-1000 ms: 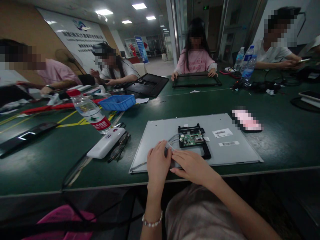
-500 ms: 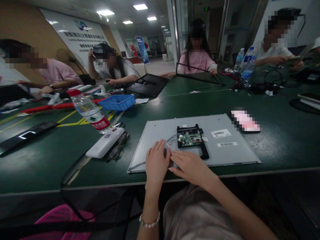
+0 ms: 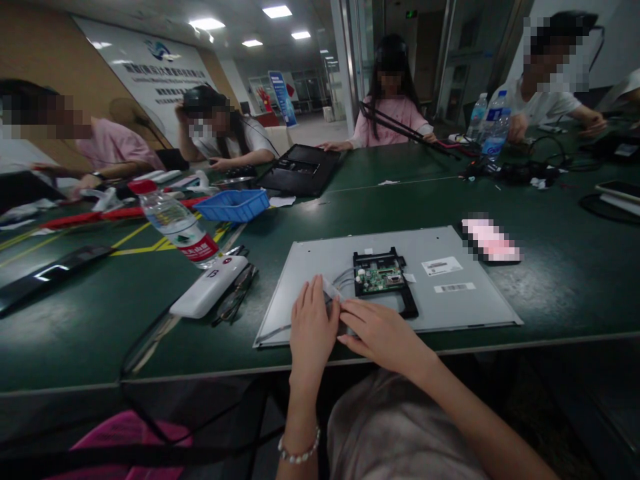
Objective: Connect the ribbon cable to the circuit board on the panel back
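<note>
A grey metal panel (image 3: 450,303) lies flat on the dark green table (image 3: 560,280) in front of me. A small green circuit board (image 3: 380,275) in a black frame sits on its middle, with thin white wires (image 3: 344,274) running left from it. My left hand (image 3: 313,327) and my right hand (image 3: 383,332) rest together on the panel's near edge, fingertips pinching a small clear piece of tape (image 3: 331,289) at the wires. A bead bracelet circles my left wrist.
A water bottle (image 3: 175,223), a white power bank (image 3: 209,287), glasses (image 3: 234,301) and a blue tray (image 3: 233,204) stand to the left. A pink phone (image 3: 491,241) lies at the right. Several other people sit around the table with black frames, bottles and cables.
My hands have hardly moved on the panel. The person across the table has lifted a black frame up off the table.
</note>
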### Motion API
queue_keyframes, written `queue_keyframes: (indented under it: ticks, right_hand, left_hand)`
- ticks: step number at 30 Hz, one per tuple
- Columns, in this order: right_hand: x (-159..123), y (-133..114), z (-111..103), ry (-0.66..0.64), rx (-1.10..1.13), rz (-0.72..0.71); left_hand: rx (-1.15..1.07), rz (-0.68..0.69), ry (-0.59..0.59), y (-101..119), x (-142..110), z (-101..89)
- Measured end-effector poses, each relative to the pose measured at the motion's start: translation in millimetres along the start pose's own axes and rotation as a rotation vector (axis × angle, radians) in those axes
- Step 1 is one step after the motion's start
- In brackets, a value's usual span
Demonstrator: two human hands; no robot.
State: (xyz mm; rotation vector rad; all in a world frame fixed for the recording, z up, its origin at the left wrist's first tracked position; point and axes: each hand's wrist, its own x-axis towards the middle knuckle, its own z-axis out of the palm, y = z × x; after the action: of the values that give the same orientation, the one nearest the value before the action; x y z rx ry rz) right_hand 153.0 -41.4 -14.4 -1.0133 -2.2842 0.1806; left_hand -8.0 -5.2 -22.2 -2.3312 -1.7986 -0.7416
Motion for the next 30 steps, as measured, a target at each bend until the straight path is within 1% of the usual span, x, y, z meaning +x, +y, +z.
queue_keyframes:
  ticks: [8, 10, 13, 17, 19, 23, 30]
  right_hand:
    - [0.1, -0.6, -1.4, 0.016, -0.035, -0.068]
    - [-0.1, -0.5, -1.2, 0.008, -0.041, -0.079]
    - [-0.6, -0.4, -0.5, 0.001, -0.059, -0.084]
    - [-0.8, -0.6, 0.1, -0.010, -0.069, -0.076]
    - [-0.7, -0.8, 0.2, -0.014, -0.067, -0.069]
    - [-0.6, -1.2, 0.7, -0.008, -0.066, -0.060]
    - [-0.6, 0.0, 2.2, 0.002, -0.059, -0.070]
  left_hand:
    - [-0.173, 0.025, 0.104, 5.6, -2.9, -9.0]
    - [-0.202, 0.051, 0.086, 6.1, -3.8, -9.5]
    - [-0.197, 0.090, 0.007, 4.4, -4.3, -7.2]
    - [-0.141, 0.079, -0.076, 2.0, -2.6, -4.2]
    - [-0.140, 0.061, -0.082, 2.2, -1.2, -4.4]
    - [-0.189, 0.025, -0.058, 3.8, 0.9, -6.2]
    - [-0.195, 0.017, -0.064, 5.8, -0.4, -8.0]
